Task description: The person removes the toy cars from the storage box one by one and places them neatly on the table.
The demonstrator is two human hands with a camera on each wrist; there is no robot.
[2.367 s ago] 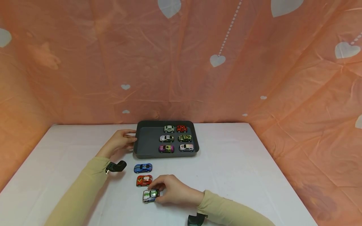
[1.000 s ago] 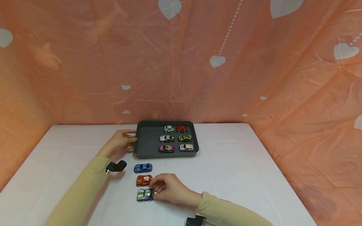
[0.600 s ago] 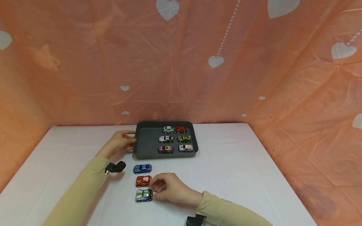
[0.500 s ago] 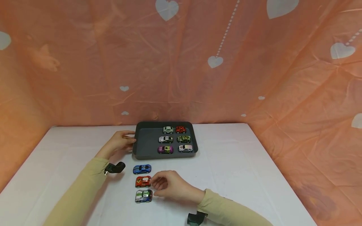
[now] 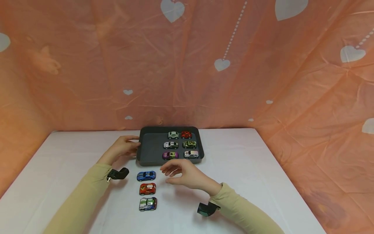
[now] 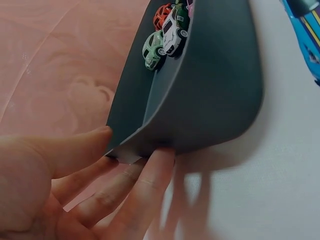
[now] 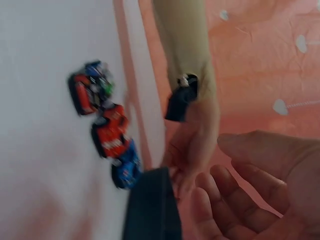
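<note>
Your left hand grips the dark tray holding six toy cars, three more lined up before it, your right hand hovering released.

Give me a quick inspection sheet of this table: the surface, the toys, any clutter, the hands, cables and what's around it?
Surface: white table, covered with a pale cloth.
Job's things: dark grey tray holding six toy cars in two columns at its right side; blue car, red car and green-and-white car lined up in a column on the table in front of the tray.
Clutter: nothing seen.
Hands: left hand grips the tray's left edge, thumb over the rim; right hand hovers open above the table, right of the blue car, holding nothing.
Cables: nothing seen; a small black camera sits on each wrist.
Surroundings: orange backdrop with white hearts on all sides.
</note>
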